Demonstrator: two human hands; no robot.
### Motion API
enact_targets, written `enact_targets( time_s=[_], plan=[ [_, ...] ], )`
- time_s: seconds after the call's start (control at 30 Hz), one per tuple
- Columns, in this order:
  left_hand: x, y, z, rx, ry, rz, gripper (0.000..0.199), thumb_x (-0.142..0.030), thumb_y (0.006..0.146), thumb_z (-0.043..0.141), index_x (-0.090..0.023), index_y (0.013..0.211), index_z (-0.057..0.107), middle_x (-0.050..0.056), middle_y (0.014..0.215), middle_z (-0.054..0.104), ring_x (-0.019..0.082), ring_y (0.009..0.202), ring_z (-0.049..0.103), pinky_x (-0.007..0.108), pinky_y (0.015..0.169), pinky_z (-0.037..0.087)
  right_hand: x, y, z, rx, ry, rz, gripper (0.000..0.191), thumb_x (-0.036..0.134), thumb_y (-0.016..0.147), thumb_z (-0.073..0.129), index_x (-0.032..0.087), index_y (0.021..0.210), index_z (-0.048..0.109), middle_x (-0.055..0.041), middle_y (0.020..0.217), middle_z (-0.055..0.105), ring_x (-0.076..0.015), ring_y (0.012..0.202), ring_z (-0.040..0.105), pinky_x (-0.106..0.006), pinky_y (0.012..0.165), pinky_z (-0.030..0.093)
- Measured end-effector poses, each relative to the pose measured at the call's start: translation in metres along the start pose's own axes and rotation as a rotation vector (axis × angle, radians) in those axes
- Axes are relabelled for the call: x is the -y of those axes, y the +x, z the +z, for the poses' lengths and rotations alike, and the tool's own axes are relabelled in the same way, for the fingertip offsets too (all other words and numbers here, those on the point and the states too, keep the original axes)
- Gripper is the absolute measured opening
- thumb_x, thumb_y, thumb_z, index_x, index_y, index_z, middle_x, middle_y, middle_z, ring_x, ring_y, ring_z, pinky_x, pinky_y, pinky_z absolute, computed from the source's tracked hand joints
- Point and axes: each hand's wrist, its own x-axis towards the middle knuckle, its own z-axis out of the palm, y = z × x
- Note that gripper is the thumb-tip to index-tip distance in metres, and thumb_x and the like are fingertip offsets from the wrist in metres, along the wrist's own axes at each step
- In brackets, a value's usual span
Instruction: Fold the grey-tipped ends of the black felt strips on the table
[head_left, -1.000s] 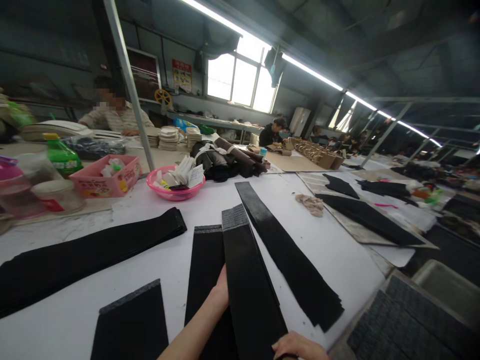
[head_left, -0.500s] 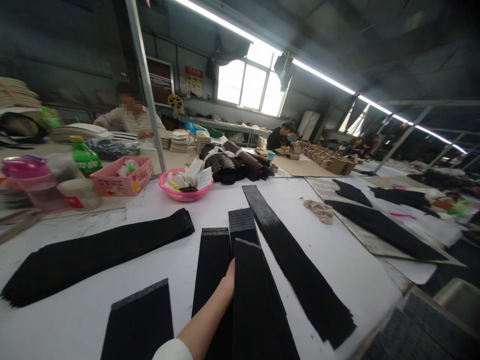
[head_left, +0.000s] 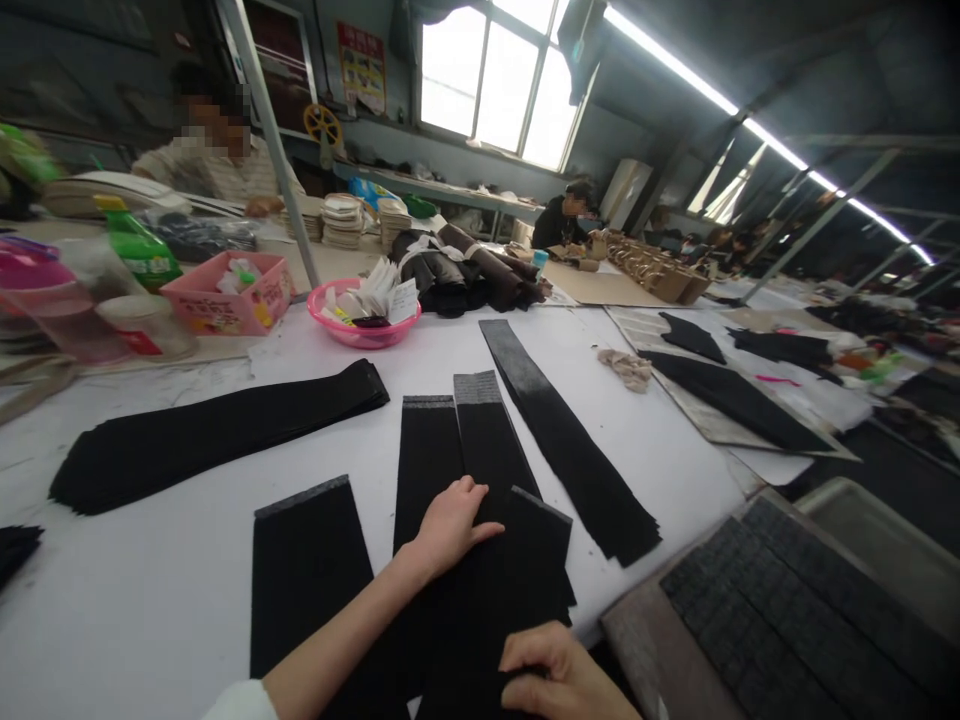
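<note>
My left hand (head_left: 454, 525) lies on a stack of black fabric strips (head_left: 480, 430), thumb held apart from the fingers. At the bottom of the view my right hand (head_left: 566, 675) has its thumb and fingers pinched on the near part of a black fabric piece (head_left: 536, 545). That piece lies slantwise over the strips, with a grey band along its far end. Directly left of the stack is another black strip (head_left: 424, 450), also grey-banded. Farther left lies a wide black fabric panel (head_left: 304, 570), partly behind my left forearm. What sits under my right fingers is hidden.
More black strips lie on the white table at right (head_left: 570, 450) and in a pile at left (head_left: 225, 430). A pink basin (head_left: 364, 335), pink box (head_left: 229, 300) and green bottle (head_left: 139, 245) stand beyond. A grey rag (head_left: 626, 368) lies right. Two people sit behind.
The view has tipped down. My right hand has come into view, pinching fabric. The front piece has dropped lower and slanted right, and my left hand now shows on top of the black fabric.
</note>
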Motion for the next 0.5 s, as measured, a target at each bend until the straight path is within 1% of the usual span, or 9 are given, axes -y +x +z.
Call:
enact_targets(
  time_s=[0.07,0.17,0.23,0.27,0.33,0.4,0.43,0.47,0.5],
  plan=[
    [-0.016,-0.01,0.008,0.031,0.063,-0.035,0.052,-0.049,0.068,0.075,-0.016,0.105,0.06,0.012,0.107,0.058,0.03,0.1,0.057,0.039,0.087,0.045,0.005,0.004,0.004,0.075,-0.016,-0.032,0.005,0.026,0.072,0.07,0.021,0.073,0.073,0.0038,0.067,0.062,-0.0136,0.067,0.054,-0.018,0.061,0.042],
    [-0.035,-0.013,0.021,0.074,0.129,-0.119,0.048,-0.039,0.066,0.08,-0.014,0.1,0.058,0.014,0.101,0.062,0.031,0.091,0.062,0.038,0.079,0.048,0.003,0.008,0.002,0.174,-0.02,-0.056,0.014,0.028,0.077,0.065,0.018,0.08,0.074,0.0016,0.071,0.065,-0.0142,0.068,0.058,-0.02,0.063,0.044],
    [-0.04,-0.011,0.027,0.101,0.142,-0.158,0.048,-0.034,0.068,0.078,-0.013,0.104,0.056,0.014,0.095,0.065,0.031,0.086,0.065,0.036,0.074,0.048,-0.005,0.012,-0.008,0.107,0.013,-0.061,0.026,0.036,0.085,0.057,0.016,0.089,0.073,-0.0026,0.077,0.068,-0.0172,0.072,0.062,-0.023,0.065,0.046],
    [-0.041,-0.01,0.028,0.114,0.139,-0.167,0.047,-0.033,0.069,0.077,-0.013,0.105,0.055,0.013,0.091,0.067,0.031,0.085,0.066,0.036,0.072,0.048,-0.011,0.016,-0.016,-0.011,0.009,-0.057,0.032,0.041,0.088,0.052,0.016,0.095,0.071,-0.005,0.082,0.068,-0.0191,0.074,0.064,-0.025,0.063,0.047],
    [-0.039,-0.009,0.029,0.141,0.123,-0.168,0.037,-0.033,0.072,0.075,-0.014,0.099,0.058,0.011,0.085,0.069,0.03,0.082,0.067,0.035,0.07,0.048,-0.024,0.024,-0.033,-0.403,-0.132,-0.036,0.041,0.05,0.089,0.047,0.016,0.104,0.065,-0.0088,0.09,0.067,-0.0224,0.077,0.064,-0.028,0.059,0.048],
    [-0.036,-0.011,0.03,0.16,0.099,-0.165,0.025,-0.035,0.074,0.072,-0.016,0.086,0.061,0.008,0.08,0.069,0.028,0.08,0.067,0.034,0.069,0.047,-0.036,0.035,-0.049,-0.81,-0.481,0.016,0.047,0.055,0.081,0.056,0.017,0.108,0.06,-0.0123,0.098,0.063,-0.0268,0.082,0.063,-0.032,0.06,0.047],
    [-0.035,-0.013,0.03,0.163,0.086,-0.164,0.022,-0.036,0.075,0.07,-0.017,0.082,0.061,0.007,0.079,0.069,0.027,0.079,0.067,0.033,0.069,0.046,-0.04,0.04,-0.055,-0.935,-0.644,0.047,0.048,0.056,0.079,0.059,0.017,0.108,0.059,-0.0141,0.101,0.062,-0.0291,0.085,0.062,-0.034,0.062,0.047],
    [-0.034,-0.015,0.03,0.161,0.074,-0.164,0.021,-0.037,0.076,0.069,-0.018,0.08,0.062,0.006,0.079,0.069,0.026,0.079,0.067,0.032,0.069,0.046,-0.044,0.045,-0.06,-0.995,-0.772,0.075,0.047,0.056,0.077,0.06,0.018,0.104,0.058,-0.0148,0.101,0.061,-0.0304,0.086,0.062,-0.035,0.064,0.046],
    [-0.033,-0.017,0.03,0.154,0.062,-0.165,0.021,-0.038,0.077,0.068,-0.018,0.08,0.062,0.006,0.081,0.069,0.026,0.08,0.066,0.032,0.07,0.046,-0.046,0.049,-0.063,-0.994,-0.853,0.103,0.042,0.055,0.078,0.059,0.018,0.098,0.058,-0.0145,0.099,0.062,-0.0307,0.085,0.062,-0.036,0.064,0.045]
  ],
)
